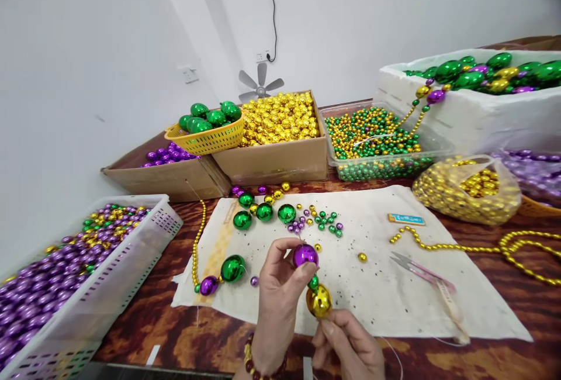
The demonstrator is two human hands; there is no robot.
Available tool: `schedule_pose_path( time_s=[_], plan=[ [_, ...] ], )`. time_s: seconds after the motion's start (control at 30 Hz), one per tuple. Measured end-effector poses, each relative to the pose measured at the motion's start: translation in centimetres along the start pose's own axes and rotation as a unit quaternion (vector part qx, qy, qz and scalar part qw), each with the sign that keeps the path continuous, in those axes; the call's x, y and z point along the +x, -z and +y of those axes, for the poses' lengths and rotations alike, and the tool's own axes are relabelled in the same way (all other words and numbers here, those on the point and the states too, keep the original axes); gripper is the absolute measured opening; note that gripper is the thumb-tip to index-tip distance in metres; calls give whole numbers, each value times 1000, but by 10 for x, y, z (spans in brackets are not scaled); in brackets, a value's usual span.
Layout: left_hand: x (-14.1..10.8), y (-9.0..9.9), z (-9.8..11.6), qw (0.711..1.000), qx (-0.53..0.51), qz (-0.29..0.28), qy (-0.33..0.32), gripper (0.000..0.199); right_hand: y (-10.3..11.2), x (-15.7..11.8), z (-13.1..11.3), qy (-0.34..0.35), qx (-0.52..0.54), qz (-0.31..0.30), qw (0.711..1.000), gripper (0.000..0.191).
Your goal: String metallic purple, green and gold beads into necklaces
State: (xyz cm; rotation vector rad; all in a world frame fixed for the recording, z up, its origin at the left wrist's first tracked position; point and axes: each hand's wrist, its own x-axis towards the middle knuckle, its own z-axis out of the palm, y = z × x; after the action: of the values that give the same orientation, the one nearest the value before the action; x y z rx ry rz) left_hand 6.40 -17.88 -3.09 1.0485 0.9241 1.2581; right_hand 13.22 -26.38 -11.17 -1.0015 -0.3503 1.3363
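Right hand: we have the right hand (348, 342) narrow, thumb and fingertip drawn together at the gold bead's lower end; whether they grip bead or thread, we cannot tell
Left hand: our left hand (280, 289) pinches the purple bead (305, 256) between thumb and fingers
Held beads: purple bead uppermost, small green beads (313, 282) between, gold bead (319, 301) lowest; all sit above the cloth's near edge
Thread: a thin thread (397, 353) trails beside our right hand; if it snags or our pinch slackens, the beads could slide apart
Scissors: pink-handled scissors (423, 272) lie towards the cloth's right edge; a sleeve brushing them could nick the cloth (372, 315)
Left strand: gold beads (199, 242) run along the cloth's left edge to a purple and a large green bead (232, 268); a tug could drag them
Loose beads: small green ones (326, 220) sit near the far edge; being round, they could roll if the cloth is pulled
Beyond: past the cloth's far edge, a cardboard box (272, 161) brims with gold beads; a knock could spill some
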Motion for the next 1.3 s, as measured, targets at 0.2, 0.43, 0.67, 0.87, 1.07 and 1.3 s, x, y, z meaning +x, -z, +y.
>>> schedule_pose_path(
  time_s=[0.2, 0.43, 0.67, 0.87, 1.07, 1.3],
  plan=[
    [4, 0, -5, 999, 8, -18, 28, 33, 17, 12, 4, 16, 65, -24, 997, 27],
    [10, 5, -15, 995, 61, -47, 58, 32, 28, 16, 3, -4, 23, -46, 999, 32],
    [27, 14, -25, 992, 97, -55, 53, 38, 39, 19, -4, 17, -32, -67, 997, 31],
    [61, 23, -56, 913, 372, -156, -58, 25, 57, 19, -17, 73, -46, -30, 996, 26],
    [69, 17, -80, 806, 534, -209, -146, 26, 78, 20, -18, 96, -62, -5, 993, 21],
    [75, 20, -85, 778, 572, -194, -173, 18, 83, 20, -12, 91, -77, -7, 993, 20]
  ],
)
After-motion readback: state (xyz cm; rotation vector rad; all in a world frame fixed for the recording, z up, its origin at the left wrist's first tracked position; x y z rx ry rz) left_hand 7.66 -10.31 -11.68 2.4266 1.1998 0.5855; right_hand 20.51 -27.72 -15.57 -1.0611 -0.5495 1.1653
